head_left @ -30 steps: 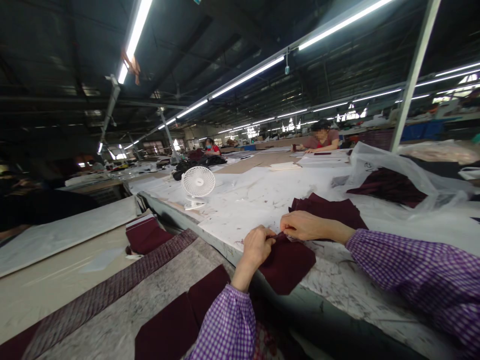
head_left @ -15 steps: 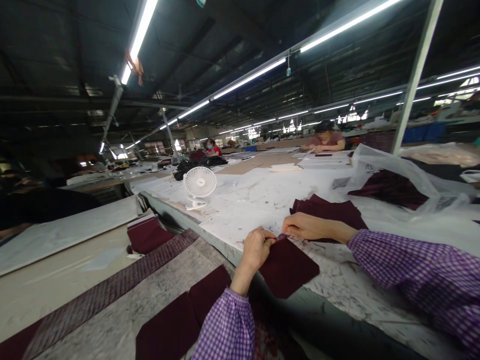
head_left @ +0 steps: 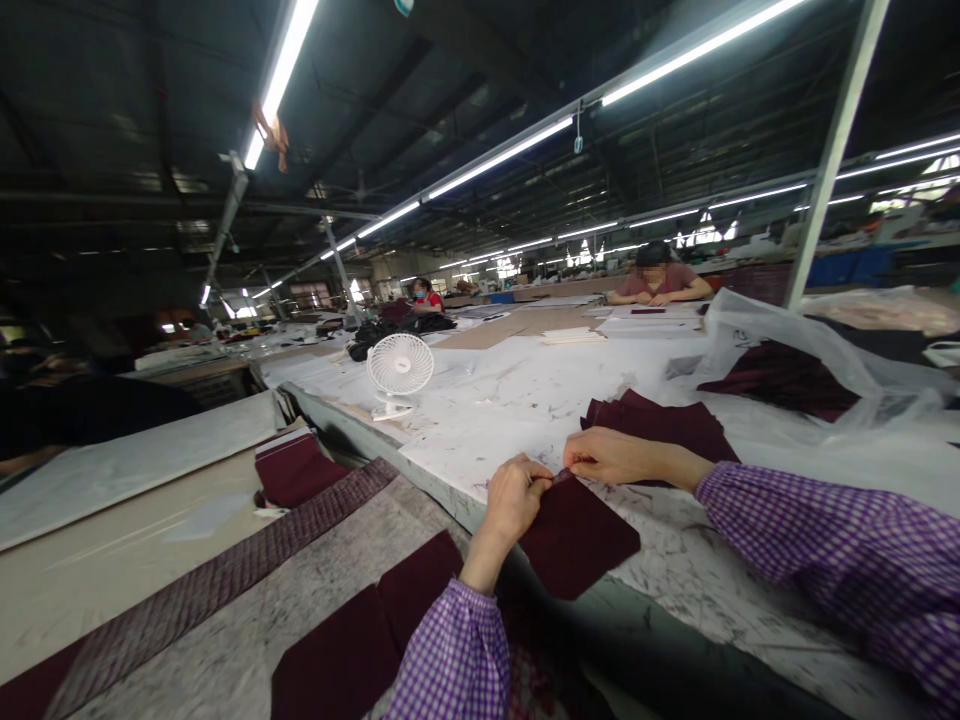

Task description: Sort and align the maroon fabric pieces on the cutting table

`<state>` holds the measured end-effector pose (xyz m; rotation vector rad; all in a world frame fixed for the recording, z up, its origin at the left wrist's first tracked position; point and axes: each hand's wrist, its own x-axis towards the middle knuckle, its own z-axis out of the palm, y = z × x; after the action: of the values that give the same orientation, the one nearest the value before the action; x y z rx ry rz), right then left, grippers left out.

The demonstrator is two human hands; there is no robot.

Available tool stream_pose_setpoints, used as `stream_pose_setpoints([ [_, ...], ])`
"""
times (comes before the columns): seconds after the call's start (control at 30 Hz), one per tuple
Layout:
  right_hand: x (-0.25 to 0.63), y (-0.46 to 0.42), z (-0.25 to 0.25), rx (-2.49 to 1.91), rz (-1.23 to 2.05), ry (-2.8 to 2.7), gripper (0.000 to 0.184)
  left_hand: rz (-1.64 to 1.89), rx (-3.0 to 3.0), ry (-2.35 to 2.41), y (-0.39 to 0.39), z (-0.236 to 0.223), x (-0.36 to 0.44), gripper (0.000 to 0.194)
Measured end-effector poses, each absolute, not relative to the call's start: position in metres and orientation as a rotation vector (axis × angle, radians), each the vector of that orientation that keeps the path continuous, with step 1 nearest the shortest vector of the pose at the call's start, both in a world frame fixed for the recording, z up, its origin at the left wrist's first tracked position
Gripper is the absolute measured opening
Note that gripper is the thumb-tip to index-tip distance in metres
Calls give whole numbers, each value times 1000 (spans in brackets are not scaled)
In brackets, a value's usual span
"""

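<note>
A dark maroon fabric piece (head_left: 577, 535) lies over the near edge of the white worktable (head_left: 517, 400). My left hand (head_left: 512, 497) pinches its top corner with closed fingers. My right hand (head_left: 607, 455) pinches the same top edge just to the right, fingers pressed together. Both wrists wear purple checked sleeves. Behind my right hand sits a stack of maroon fabric pieces (head_left: 660, 425).
A small white fan (head_left: 399, 368) stands on the table to the left. A clear plastic bag holding maroon fabric (head_left: 787, 370) lies at right. More maroon pieces (head_left: 296, 465) lie on the lower bench at left. Two people sit at far tables. A metal post (head_left: 832, 160) rises at right.
The maroon piece has been spread flatter and shifted slightly right on the table edge. Both hands kept their pinch on its top edge.
</note>
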<state>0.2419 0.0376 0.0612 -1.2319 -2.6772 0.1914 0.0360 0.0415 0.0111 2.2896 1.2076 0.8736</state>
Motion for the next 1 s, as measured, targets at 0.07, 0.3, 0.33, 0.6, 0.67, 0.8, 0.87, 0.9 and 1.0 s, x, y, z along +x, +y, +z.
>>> stream_pose_setpoints([
  [0.07,241,38,61,-1231,177,-2688,15,879,2296,1200,42,11,36,20],
  [0.3,241,38,49,-1141,-109,-2738,17,908,2302,1213,41,9,36,21],
  [0.33,242,38,46,-1103,-201,-2754,17,918,2307,1212,40,8,36,23],
  [0.6,245,38,31,-811,-799,-2859,20,875,2477,1180,37,6,35,26],
  [0.67,248,37,28,-801,-818,-2857,19,827,2552,1192,35,8,35,27],
  [0.8,258,37,29,-859,-728,-2813,24,764,2649,1231,32,13,35,29],
  [0.87,260,36,33,-948,-597,-2706,32,751,2659,1240,31,14,35,29],
  [0.9,259,36,35,-986,-512,-2647,35,748,2660,1244,31,14,35,29],
  [1.0,247,29,39,-984,-254,-2578,37,760,2667,1255,30,12,37,29],
])
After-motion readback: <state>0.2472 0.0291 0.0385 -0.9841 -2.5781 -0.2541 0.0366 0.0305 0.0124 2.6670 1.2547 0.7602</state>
